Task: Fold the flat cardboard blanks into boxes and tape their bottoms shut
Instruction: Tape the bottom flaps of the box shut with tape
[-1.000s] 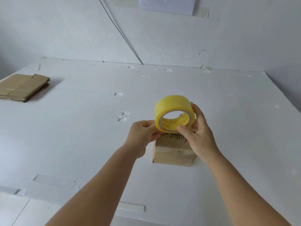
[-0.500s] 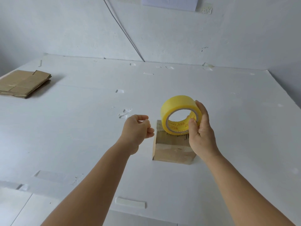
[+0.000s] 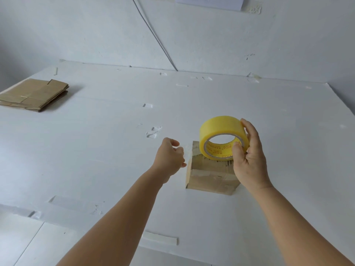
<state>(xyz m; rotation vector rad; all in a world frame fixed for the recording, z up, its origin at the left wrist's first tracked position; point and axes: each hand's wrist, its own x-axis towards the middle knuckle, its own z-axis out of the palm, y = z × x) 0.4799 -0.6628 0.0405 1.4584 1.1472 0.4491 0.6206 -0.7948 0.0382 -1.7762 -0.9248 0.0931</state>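
Mostly we are looking at a white table (image 3: 96, 150), its near edge cut off by the frame. Far left, our blanks (image 3: 34, 95) are lying in a flat stack. Our box (image 3: 209, 175) is sitting mid-table, its top half hidden behind the tape roll (image 3: 221, 129). Our right hand (image 3: 249, 160) is gripping that roll, thumb hooked inside the core. Our left hand (image 3: 169, 156) is pinching a clear tape strand, barely visible.
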